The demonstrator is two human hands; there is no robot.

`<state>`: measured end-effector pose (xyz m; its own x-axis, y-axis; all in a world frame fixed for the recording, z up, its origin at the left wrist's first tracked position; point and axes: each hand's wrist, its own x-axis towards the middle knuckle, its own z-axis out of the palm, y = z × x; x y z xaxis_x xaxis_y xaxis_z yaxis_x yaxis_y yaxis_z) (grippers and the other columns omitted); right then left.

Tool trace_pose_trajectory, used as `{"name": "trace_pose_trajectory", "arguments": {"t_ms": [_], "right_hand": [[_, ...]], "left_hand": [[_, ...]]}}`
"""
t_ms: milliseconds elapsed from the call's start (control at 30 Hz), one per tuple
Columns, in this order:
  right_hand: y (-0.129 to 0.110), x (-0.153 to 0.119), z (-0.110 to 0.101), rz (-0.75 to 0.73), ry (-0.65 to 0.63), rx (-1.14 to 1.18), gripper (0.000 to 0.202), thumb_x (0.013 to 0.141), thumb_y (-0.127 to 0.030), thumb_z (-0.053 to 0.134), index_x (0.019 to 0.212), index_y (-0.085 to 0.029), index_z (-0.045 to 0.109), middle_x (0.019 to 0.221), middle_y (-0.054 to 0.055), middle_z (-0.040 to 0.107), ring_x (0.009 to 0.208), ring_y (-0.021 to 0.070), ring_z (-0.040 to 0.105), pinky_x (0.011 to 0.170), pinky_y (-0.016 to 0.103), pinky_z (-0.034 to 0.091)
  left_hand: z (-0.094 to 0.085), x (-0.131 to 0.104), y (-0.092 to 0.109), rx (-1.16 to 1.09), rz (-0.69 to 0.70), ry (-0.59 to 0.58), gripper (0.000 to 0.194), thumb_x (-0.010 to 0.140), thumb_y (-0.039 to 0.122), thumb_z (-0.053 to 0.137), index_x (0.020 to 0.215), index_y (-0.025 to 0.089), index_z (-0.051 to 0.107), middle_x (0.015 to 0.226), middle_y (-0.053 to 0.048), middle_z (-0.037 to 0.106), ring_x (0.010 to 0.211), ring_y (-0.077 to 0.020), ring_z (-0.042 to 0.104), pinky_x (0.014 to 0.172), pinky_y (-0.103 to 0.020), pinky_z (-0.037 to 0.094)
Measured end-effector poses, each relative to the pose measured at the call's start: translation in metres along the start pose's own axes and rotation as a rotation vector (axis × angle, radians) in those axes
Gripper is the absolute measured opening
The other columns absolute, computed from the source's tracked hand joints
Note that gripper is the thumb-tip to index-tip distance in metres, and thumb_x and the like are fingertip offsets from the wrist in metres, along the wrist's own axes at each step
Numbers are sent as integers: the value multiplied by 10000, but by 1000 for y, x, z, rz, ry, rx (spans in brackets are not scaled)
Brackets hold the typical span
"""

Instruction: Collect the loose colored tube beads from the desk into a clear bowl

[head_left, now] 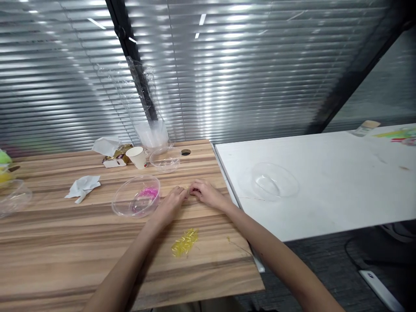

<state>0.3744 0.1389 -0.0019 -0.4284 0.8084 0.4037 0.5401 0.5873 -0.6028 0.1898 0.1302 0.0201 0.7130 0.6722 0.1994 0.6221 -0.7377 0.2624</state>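
My left hand [176, 198] and my right hand [203, 191] meet over the wooden table [81, 242], fingertips nearly touching. Both are closed in a pinch, and whatever is between the fingers is too small to make out. Left of my left hand sits a transparent round bowl [118, 207] with pink bead-like pieces [148, 192] gathered at its right side. A loose pile of yellow tube-like pieces [185, 242] lies on the wood below my hands. To the right of the pile, a thin thread [239, 247] with a small yellowish bit at one end lies near the table edge.
Behind the bowl stand a paper cup [137, 157], a tissue box [117, 157], another transparent bowl [165, 161] and stacked containers [152, 135] in plastic wrap. A crumpled tissue [82, 187] lies left. A transparent lid [274, 182] rests on the adjoining white table [325, 186].
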Motion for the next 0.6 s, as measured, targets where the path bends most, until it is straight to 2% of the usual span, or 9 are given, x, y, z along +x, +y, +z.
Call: {"name": "trace_pose_trajectory", "arguments": {"t_ms": [200,300,400,467,567,600], "right_hand": [[6,-2,3,-29,-4,-23,209,809,15,471,792,-154,595,827,26,563,798,145,511,757,254,398],[6,-1,4,-13,-5,-28,223,795,29,463,784,-152,594,821,27,573,791,146,514,753,256,398],[5,0,5,-12,-2,-30,195,801,12,481,775,-149,587,814,31,583,792,151,521,751,263,401],[3,0,5,-9,4,-30,174,817,-11,490,771,-150,583,807,32,588,792,155,524,754,271,405],[0,0,4,14,15,-4,169,832,-24,490,768,-147,585,811,37,598,799,155,531,763,276,410],[0,-1,3,22,21,11,167,833,-26,491,767,-146,586,813,39,599,798,153,533,758,273,412]], "left_hand": [[-4,2,5,42,-9,-48,251,830,10,339,922,164,516,914,-65,553,888,-194,513,786,-329,444],[-2,2,8,61,36,-8,253,831,10,334,920,170,508,917,-57,560,892,-192,515,799,-333,450],[-3,0,15,59,104,154,290,838,-2,297,938,177,502,952,-56,573,902,-176,530,802,-310,453],[-12,-3,21,66,128,309,301,856,6,271,925,178,507,975,-62,584,915,-162,548,809,-283,448],[-43,-10,23,105,39,526,258,891,77,289,870,180,525,976,-69,606,920,-159,570,820,-271,440],[-55,-13,20,113,-19,557,229,891,109,317,857,180,532,952,-68,615,902,-164,576,804,-274,442]]}}
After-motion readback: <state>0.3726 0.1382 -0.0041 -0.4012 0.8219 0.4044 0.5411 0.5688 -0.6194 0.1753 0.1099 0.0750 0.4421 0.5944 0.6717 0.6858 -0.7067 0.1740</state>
